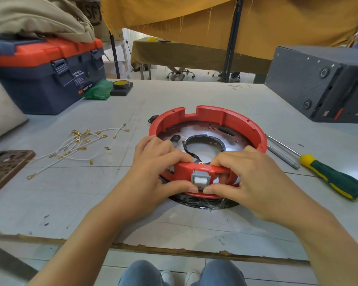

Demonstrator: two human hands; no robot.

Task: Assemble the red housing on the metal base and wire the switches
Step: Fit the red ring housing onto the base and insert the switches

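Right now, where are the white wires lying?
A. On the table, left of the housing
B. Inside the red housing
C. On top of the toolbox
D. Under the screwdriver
A: the wires lie loose on the table, left of the housing, while both hands grip its near rim around the switch.

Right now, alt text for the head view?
Both hands, left hand and right hand, grip the near rim of a red housing sitting on a metal base, thumbs pressing a grey switch into its wall. Loose white wires lie left, a screwdriver right, on the grey table.
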